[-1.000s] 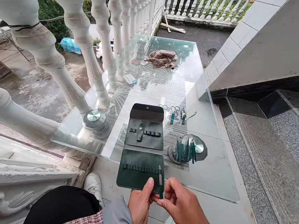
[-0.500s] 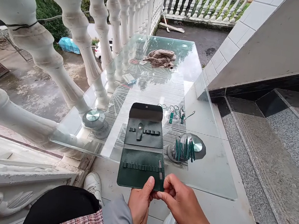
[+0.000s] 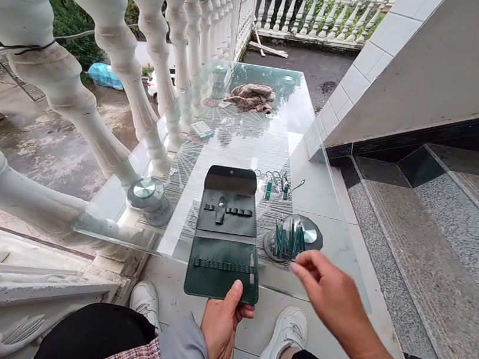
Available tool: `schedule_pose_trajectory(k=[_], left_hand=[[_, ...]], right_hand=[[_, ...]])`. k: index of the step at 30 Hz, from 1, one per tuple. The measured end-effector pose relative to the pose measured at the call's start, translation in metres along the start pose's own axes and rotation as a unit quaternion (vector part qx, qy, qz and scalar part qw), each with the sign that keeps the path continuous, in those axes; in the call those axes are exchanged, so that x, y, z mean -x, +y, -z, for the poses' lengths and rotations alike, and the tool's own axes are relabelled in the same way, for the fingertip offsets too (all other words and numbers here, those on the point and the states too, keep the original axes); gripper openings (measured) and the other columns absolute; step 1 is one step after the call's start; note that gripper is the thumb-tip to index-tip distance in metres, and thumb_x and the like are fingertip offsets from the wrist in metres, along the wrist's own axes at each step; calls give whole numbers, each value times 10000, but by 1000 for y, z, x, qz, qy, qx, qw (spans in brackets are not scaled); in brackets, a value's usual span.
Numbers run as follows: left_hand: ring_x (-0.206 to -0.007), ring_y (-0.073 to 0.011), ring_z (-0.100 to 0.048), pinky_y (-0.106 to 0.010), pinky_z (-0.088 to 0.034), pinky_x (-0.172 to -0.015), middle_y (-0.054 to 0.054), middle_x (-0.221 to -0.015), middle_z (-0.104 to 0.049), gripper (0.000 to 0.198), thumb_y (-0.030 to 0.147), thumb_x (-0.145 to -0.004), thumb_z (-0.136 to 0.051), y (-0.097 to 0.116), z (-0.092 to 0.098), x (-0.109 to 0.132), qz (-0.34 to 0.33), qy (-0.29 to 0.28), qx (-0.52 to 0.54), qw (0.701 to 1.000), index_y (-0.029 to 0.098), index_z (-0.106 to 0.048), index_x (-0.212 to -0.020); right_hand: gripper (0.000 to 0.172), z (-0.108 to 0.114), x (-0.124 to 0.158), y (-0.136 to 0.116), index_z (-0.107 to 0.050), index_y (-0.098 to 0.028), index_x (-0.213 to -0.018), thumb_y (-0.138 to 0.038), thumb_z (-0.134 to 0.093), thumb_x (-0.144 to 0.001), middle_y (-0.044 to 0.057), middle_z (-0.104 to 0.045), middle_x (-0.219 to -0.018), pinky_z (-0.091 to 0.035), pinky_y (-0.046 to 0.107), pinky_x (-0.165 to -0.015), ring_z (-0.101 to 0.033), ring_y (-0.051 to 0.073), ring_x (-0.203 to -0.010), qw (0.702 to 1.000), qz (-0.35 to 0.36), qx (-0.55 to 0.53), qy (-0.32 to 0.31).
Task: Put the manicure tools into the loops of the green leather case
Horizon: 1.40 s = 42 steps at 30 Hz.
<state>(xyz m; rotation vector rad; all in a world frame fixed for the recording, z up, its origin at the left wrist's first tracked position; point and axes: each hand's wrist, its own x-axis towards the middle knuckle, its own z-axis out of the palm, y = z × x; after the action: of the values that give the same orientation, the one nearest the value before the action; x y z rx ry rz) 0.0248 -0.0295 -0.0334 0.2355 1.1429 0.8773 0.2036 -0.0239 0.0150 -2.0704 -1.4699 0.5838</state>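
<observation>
My left hand (image 3: 223, 323) grips the lower right edge of an unfolded dark green manicure case (image 3: 218, 283), thumb on top and fingers underneath. The case has rows of elastic loops and a small snap tab. One slim metal tool with a green handle (image 3: 252, 270) sits in the rightmost loop of the lower panel. My right hand (image 3: 326, 287) is in the air by the table's near edge, thumb and forefinger slightly apart, with nothing visible between them. Just beyond its fingertips lies a bunch of green-handled manicure tools (image 3: 289, 239). Farther back are green nail clippers (image 3: 268, 189) and scissors (image 3: 258, 174).
The glass table (image 3: 335, 193) carries a crumpled brown cloth (image 3: 251, 97) at the far end and a small flat box (image 3: 202, 129) toward the left. White balusters (image 3: 106, 48) line the left side; stone steps (image 3: 420, 228) rise on the right.
My right hand has let go of the case's right edge and moved right and forward to the bunch of tools. My left hand keeps hold of the case.
</observation>
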Motion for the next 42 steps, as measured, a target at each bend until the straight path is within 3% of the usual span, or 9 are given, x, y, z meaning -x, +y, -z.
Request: schedule_pose_trajectory(k=[2, 4, 10, 15, 20, 27, 32, 37, 42], left_hand=[[-563, -135, -543, -273, -458, -592, -58, -611, -624, 487, 532, -489, -830, 0, 1, -1, 9, -18, 1, 1000, 89, -676, -621], [-560, -129, -542, -266, -464, -598, -61, -612, -628, 488, 538, -507, -820, -1, 2, -1, 13, -26, 0, 1000, 86, -682, -627], [-542, -123, -540, -251, -458, -572, -54, -585, -623, 482, 536, -497, -826, -1, 2, -2, 14, -23, 4, 1000, 91, -672, -599], [-559, -129, -547, -258, -460, -583, -69, -630, -643, 483, 529, -527, -819, -1, 3, -1, 11, -27, 1, 1000, 83, -684, -654], [-573, -133, -548, -265, -455, -595, -82, -648, -641, 491, 534, -562, -800, -1, 3, 0, 10, -31, -7, 999, 68, -680, -662], [-576, -138, -547, -271, -446, -593, -74, -643, -634, 485, 534, -562, -800, -2, 3, -1, 9, -32, -2, 999, 77, -680, -672], [-589, -140, -549, -272, -449, -605, -81, -648, -636, 490, 545, -582, -785, -3, 5, -2, 13, -39, -9, 999, 74, -678, -667], [-589, -141, -545, -274, -448, -608, -75, -646, -625, 497, 550, -586, -782, -3, 5, -1, 11, -39, -12, 999, 75, -673, -684], [-598, -145, -541, -274, -439, -606, -71, -667, -627, 449, 532, -609, -775, -2, 3, 1, 3, -47, -5, 999, 103, -666, -687]], right_hand=[[165, 6, -15, 14, -554, -222, -806, -370, -483, -793, 23, -629, -767, -406, 285, -629, -577, 173, -692, 996, -9, 55, 64], [146, 7, -28, 24, -569, -214, -825, -329, -485, -788, 35, -639, -816, -405, 286, -629, -589, 180, -726, 992, -23, 104, 72], [134, 5, -48, 27, -582, -195, -841, -229, -453, -822, 49, -622, -841, -363, 281, -605, -575, 184, -728, 961, -12, 275, 2], [213, 17, -51, 24, -589, -180, -900, -135, -395, -826, 78, -625, -849, -305, 289, -564, -580, 193, -699, 926, 4, 377, -38], [242, 24, -51, 23, -587, -182, -907, -102, -385, -802, 75, -634, -829, -301, 281, -567, -588, 194, -706, 922, -24, 380, -64], [231, 20, -48, 30, -585, -182, -876, -103, -413, -742, 87, -635, -851, -304, 282, -559, -578, 198, -703, 935, -28, 354, -27], [146, 24, -45, 24, -546, -214, -779, -163, -420, -725, 43, -620, -792, -302, 270, -522, -541, 181, -658, 957, -70, 279, -19], [105, 23, -25, 5, -512, -229, -699, -320, -472, -733, -24, -526, -612, -379, 260, -556, -488, 142, -588, 993, -76, 7, -86], [169, 10, 0, -21, -452, -213, -738, -378, -457, -775, -13, -564, -669, -392, 241, -507, -491, 121, -577, 938, -83, -218, -257]])
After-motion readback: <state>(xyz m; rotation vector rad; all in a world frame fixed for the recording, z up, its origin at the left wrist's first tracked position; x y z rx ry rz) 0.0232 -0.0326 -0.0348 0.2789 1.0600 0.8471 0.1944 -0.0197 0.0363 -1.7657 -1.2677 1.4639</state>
